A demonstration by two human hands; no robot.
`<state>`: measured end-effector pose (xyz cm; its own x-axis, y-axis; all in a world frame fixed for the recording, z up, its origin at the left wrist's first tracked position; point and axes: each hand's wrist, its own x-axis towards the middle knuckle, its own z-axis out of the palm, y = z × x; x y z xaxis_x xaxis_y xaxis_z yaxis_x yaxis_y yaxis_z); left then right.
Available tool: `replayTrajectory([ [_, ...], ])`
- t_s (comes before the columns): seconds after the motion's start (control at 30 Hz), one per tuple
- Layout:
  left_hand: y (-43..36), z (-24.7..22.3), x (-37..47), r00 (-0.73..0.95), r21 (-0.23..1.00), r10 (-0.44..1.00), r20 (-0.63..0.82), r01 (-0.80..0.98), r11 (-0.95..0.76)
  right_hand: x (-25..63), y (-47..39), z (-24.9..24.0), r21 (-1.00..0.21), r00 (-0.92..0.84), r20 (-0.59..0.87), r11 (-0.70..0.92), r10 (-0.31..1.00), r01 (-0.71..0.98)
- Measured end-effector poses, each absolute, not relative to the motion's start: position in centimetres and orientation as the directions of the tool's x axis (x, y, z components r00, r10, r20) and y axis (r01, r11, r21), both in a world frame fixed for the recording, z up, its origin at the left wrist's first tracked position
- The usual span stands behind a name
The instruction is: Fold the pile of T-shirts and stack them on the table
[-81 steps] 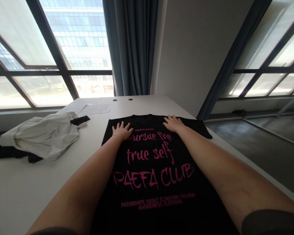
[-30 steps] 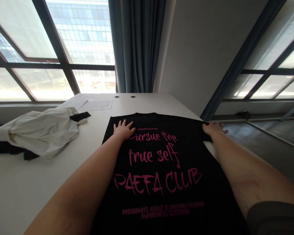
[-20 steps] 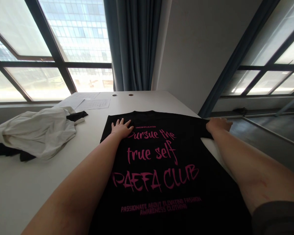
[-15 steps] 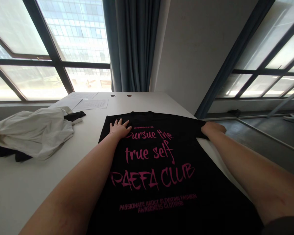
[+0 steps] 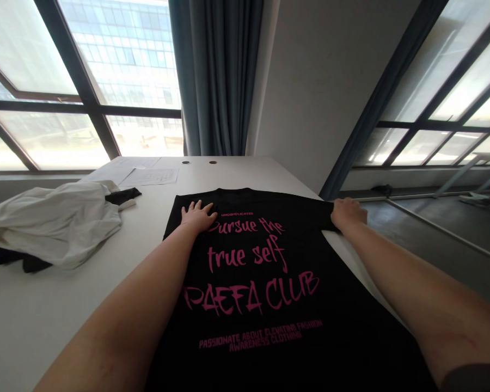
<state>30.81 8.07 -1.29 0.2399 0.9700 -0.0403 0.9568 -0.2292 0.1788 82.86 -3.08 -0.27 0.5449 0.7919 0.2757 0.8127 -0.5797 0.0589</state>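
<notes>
Black shirt: left fingers spread flat on it, right fingers clamped on its sleeve

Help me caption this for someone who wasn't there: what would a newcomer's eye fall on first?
Probably the pink lettering on the black T-shirt spread over the white table, in the middle of the view. Next, the left hand, lying flat on the shirt's upper left, and the right hand, closed at the end of the sleeve on the right. Far left, a crumpled white garment lies on the table.
</notes>
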Motion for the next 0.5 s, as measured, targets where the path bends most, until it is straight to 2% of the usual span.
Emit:
replayTrajectory([
  [0.13, 7.9, -1.1, 30.9, 0.237, 0.179, 0.97, -0.045, 0.958, -0.226, 80.8, -1.4, -1.5, 0.023, 0.375, 0.047, -0.377, 0.926, 0.926],
  [0.2, 7.9, -1.0, 30.9, 0.239, 0.176, 0.97, -0.044, 0.958, -0.228, 80.1, -0.6, -2.7, -0.007, 0.359, -0.032, -0.36, 0.933, 0.933],
  [0.33, 7.9, -1.2, 30.9, 0.241, 0.165, 0.97, -0.04, 0.959, -0.232, 80.5, 0.0, -4.2, -0.026, 0.403, -0.046, -0.405, 0.914, 0.914],
  [0.5, 8.2, -1.4, 30.9, 0.248, 0.152, 0.968, -0.038, 0.959, -0.24, 81.9, 2.2, -3.6, -0.019, 0.424, -0.037, -0.424, 0.905, 0.905],
])
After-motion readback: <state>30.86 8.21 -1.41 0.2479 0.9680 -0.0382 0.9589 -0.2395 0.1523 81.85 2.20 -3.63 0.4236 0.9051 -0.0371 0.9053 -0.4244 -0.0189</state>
